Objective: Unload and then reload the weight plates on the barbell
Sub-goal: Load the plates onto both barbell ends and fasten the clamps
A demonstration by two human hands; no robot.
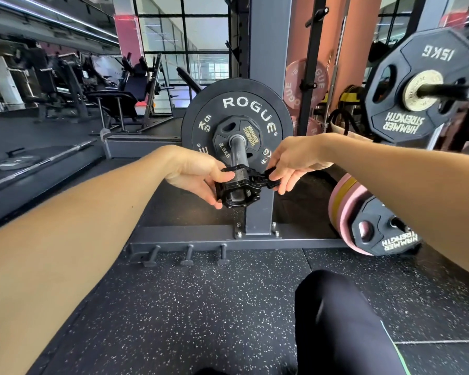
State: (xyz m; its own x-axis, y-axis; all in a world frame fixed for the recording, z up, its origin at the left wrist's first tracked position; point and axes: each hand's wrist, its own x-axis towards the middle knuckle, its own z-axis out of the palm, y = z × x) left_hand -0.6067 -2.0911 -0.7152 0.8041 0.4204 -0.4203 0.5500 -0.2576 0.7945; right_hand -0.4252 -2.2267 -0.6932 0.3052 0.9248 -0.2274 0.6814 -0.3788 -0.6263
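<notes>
The barbell sleeve (237, 150) points toward me, loaded with a large black Rogue plate (236, 104) and a small black 2.5 kg plate (248, 135) in front of it. A black clamp collar (237, 186) sits at the near end of the sleeve. My left hand (201, 175) grips the collar's left side with thumb on top and fingers underneath. My right hand (291, 166) pinches the collar's lever (268, 178), which sticks out to the right.
A grey rack upright (267, 77) with its bolted base stands just behind the barbell. Plates hang on rack pegs at right: a 15 kg one (420, 85) high up, pink and black ones (363, 226) low. My knee (336, 320) is in the foreground on speckled rubber floor.
</notes>
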